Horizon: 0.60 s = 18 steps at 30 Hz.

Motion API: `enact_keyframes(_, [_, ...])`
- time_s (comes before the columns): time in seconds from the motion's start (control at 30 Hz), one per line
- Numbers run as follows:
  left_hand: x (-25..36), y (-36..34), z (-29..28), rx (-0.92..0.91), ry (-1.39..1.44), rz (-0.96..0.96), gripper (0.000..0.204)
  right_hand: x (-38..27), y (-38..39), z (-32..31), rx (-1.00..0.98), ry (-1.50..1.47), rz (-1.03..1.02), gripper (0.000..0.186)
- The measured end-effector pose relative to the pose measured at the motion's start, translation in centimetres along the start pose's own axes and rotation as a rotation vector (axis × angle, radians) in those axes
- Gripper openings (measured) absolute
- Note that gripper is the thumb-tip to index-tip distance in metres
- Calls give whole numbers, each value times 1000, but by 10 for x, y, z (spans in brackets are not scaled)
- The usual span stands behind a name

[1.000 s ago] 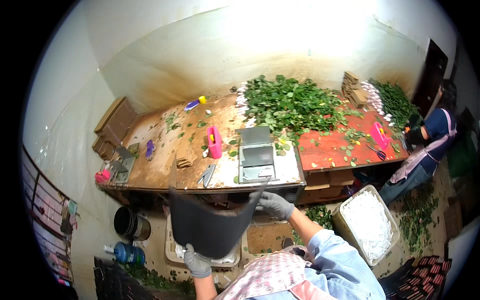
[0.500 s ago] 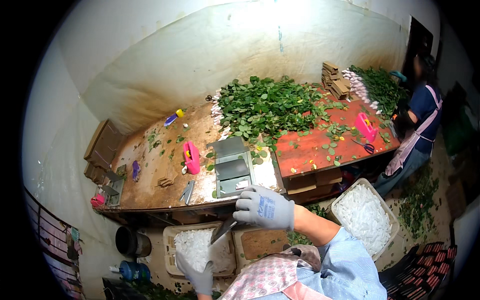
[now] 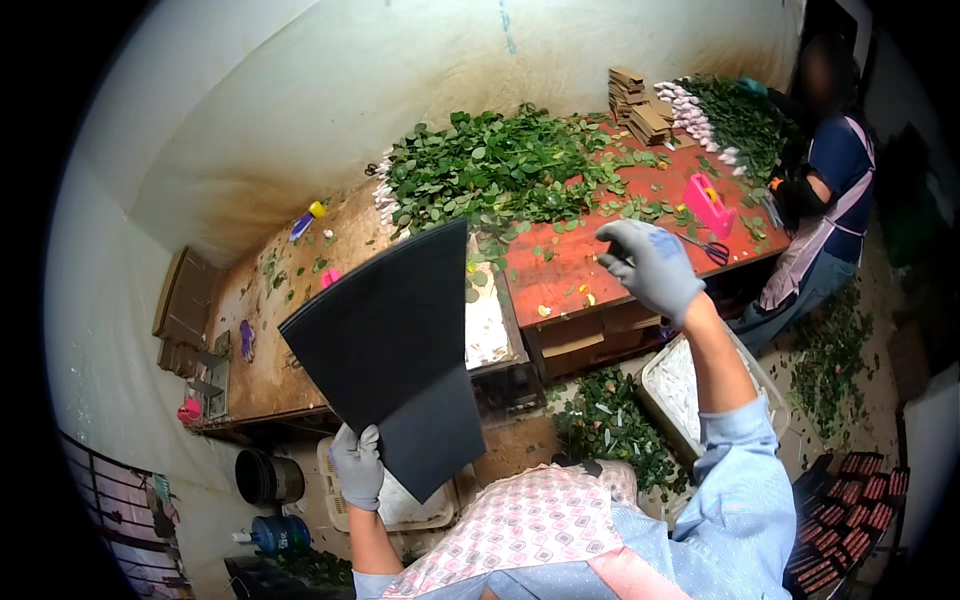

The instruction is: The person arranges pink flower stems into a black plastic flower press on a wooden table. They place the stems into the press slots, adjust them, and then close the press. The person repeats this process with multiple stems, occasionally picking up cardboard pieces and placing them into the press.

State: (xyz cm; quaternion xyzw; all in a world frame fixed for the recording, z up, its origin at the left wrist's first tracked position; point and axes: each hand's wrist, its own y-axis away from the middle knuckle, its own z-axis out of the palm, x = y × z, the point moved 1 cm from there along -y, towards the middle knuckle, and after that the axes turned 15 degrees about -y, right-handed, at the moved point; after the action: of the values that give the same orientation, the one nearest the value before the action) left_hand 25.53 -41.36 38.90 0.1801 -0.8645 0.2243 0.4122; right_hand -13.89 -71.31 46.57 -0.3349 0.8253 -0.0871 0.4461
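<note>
**Dark sheet held up by the left hand alone**

The dark sheet (image 3: 390,350) stands tilted over the near edge of the workbench (image 3: 560,275), its long axis running up and rightward. The gloved left hand (image 3: 356,464) pinches its bottom corner; the gloved right hand (image 3: 648,266), loosely curled and empty, hovers well apart to the sheet's right.
</note>
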Motion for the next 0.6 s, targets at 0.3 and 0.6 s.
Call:
enact_keyframes(0.3, [65, -18, 30, -39, -498, 483, 19, -76, -3, -38, 81, -148, -597, 91])
enact_keyframes(0.6, [79, -25, 43, -212, -389, 592, 46, -50, -31, -47, -536, -237, -480, 35])
